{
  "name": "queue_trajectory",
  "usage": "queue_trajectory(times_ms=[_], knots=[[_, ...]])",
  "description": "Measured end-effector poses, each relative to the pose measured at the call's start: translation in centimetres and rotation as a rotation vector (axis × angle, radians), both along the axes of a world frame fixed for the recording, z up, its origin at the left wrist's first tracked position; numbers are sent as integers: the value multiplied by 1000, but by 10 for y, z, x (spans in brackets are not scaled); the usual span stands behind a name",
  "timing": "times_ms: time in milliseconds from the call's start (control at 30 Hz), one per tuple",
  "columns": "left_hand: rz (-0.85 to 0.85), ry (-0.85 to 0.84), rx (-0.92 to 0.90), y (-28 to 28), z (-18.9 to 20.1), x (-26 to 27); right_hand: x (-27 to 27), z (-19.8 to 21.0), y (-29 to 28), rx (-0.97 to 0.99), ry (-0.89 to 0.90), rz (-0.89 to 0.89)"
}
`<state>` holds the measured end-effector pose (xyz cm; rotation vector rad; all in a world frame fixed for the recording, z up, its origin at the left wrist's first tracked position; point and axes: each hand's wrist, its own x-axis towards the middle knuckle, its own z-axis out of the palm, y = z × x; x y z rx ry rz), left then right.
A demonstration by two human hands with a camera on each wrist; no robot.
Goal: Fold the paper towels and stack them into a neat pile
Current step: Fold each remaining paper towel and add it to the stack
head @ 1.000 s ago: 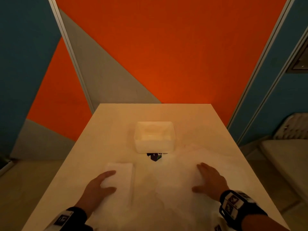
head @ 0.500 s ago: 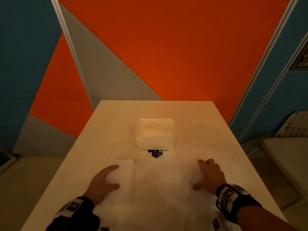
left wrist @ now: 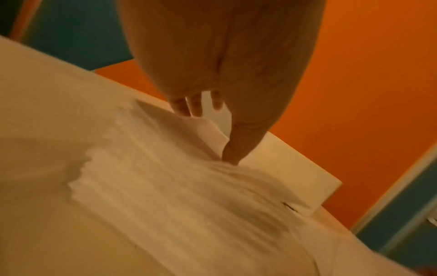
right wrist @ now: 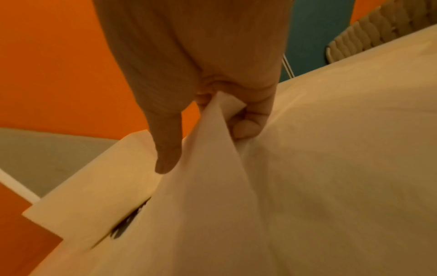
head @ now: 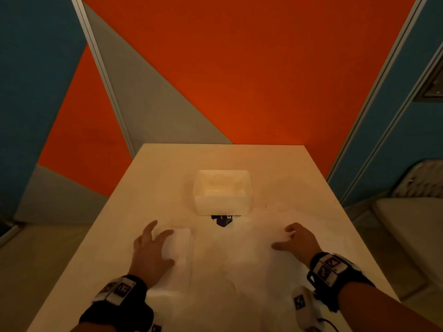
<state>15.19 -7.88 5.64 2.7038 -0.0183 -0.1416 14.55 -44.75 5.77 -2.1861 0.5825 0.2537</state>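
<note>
Head view shows a pale surface that fills the lower part of the picture, with orange, grey and blue wall panels behind it. On its right half, from about 3 to 5 o'clock, lies a big loose paper towel, unfolded and wrinkled. At 12 o'clock stands a white plastic container, and a small dark tag shows just below its near wall. At about 8 o'clock lies a folded paper towel, narrow and flat.

Left hand rests on this folded towel; its grip is apart, with the fingers straight and spread and the thumb tip pressing on the paper. Right hand is on the loose towel at 3 o'clock. Its grip is clamped on the towel: in the right wrist view the curled fingers pinch a raised ridge of paper, while the thumb points down beside it.
</note>
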Motion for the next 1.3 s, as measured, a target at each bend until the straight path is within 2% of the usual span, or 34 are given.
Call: queue_trajectory(times_ms=[67,133,267,333,400,500,633,700,800,933,1000,1100,1233,1300], knots=[[-61,-53,180,-10,7,-5,3,1,0,30,-7,-41],[-171,-60,255,-17,10,-9,6,2,0,37,16,-48],[-269,91,190,-21,11,-10,8,3,0,78,120,36],[-274,92,213,-26,16,-8,10,2,0,93,138,103],[-276,44,176,-35,22,-4,9,18,9,100,117,160],[-193,92,-115,-54,35,-1,5,51,25,172,6,182],[-81,381,-475,-81,56,-1,0,96,48,373,-193,178],[-28,534,-572,-90,66,-3,-2,116,57,480,-274,179],[-4,679,-713,-93,75,-5,-7,143,68,679,-371,183],[-5,797,-1143,-93,87,-7,-16,166,73,919,-437,208],[20,751,-1337,-93,96,-8,-19,170,72,995,-455,201],[51,560,-1520,-92,108,-8,-22,168,71,1035,-476,139],[53,309,-1582,-92,126,-8,-25,158,70,1010,-485,19],[37,238,-1585,-96,133,-10,-27,152,72,1021,-461,-31]])
